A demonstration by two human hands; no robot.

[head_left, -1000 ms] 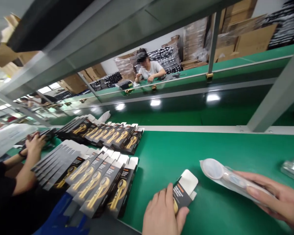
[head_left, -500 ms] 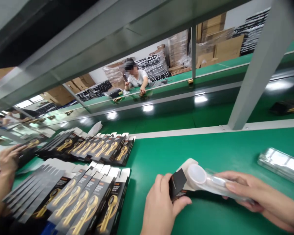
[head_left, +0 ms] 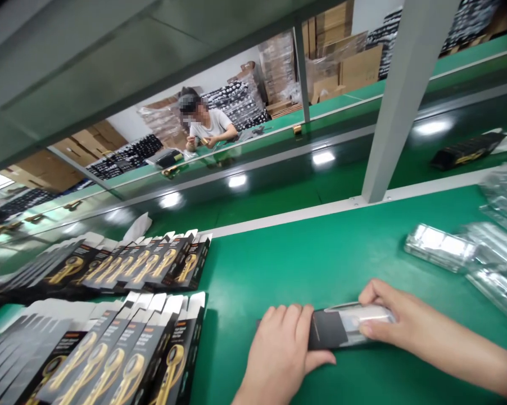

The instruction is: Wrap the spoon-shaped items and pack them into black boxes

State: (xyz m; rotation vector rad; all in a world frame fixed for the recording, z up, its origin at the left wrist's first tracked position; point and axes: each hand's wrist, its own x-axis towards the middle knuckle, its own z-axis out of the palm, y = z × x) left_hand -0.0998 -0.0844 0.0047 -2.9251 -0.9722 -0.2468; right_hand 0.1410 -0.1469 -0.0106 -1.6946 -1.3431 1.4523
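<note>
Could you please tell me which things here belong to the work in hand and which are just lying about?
Seemingly in the work: held box, clear pack, box rows; perhaps clear trays.

Seemingly just lying about: white wrapping, gold piece, cartons.

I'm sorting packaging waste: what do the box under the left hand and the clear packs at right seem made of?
Box: probably paperboard, dark and low-sheen; its panels look flat and straight-edged. Clear packs: likely thin moulded plastic, glossy; see-through with bright reflections.

Room over tabletop (head_left: 253, 259) beyond held box (head_left: 329, 329), 2 box rows (head_left: 129, 368) left, plastic trays (head_left: 441, 246) right, post (head_left: 401, 101) behind
</note>
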